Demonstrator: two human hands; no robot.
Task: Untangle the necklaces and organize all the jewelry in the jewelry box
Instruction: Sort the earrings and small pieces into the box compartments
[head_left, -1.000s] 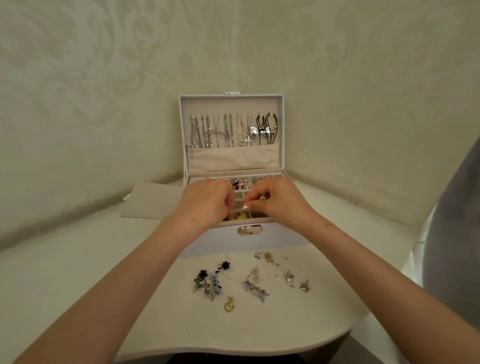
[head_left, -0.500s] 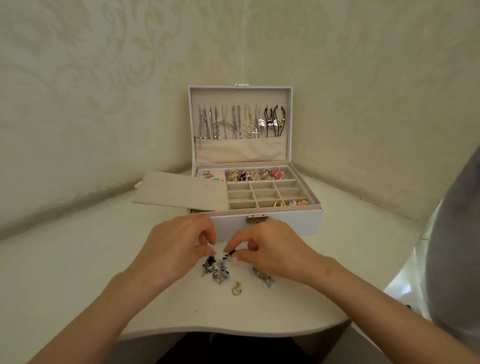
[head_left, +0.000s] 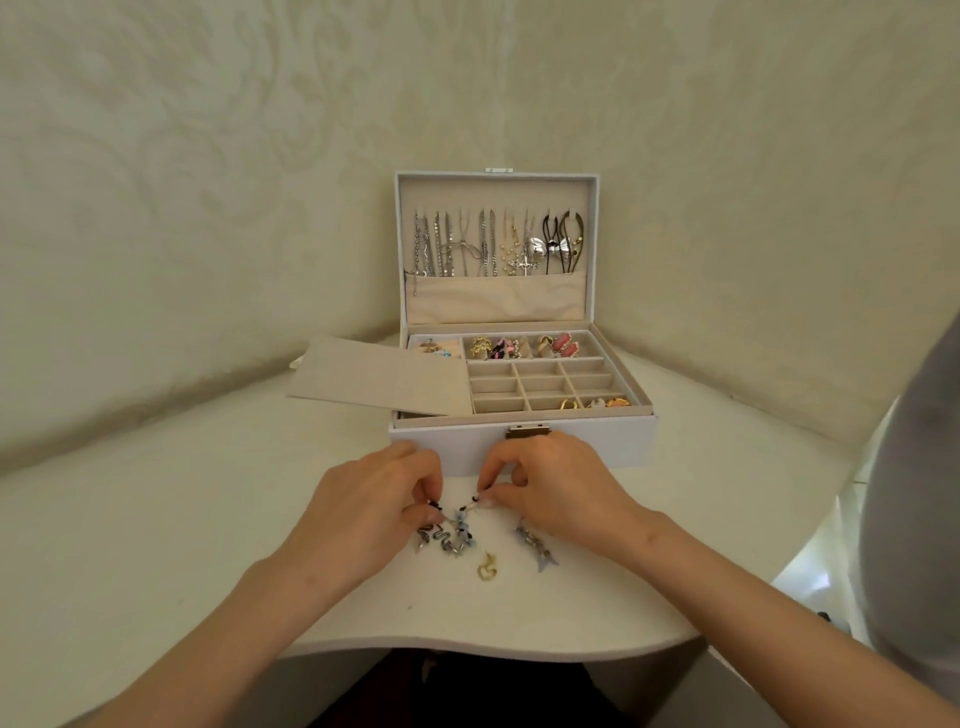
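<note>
Both hands have come down from the jewelry box (head_left: 582, 447) to the table (head_left: 208, 519) at its 6 o'clock. The left hand (head_left: 379, 501) and right hand (head_left: 553, 488) each pinch 1 end of a beaded strand (head_left: 464, 515) stretched between them. The right hand hides part of a blue piece (head_left: 540, 553) at 4 o'clock.

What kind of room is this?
Probably a home, perhaps a bedroom corner: damask-patterned wallpaper, a white table tucked into the corner, and an open jewelry box with necklaces hanging in its lid.
</note>
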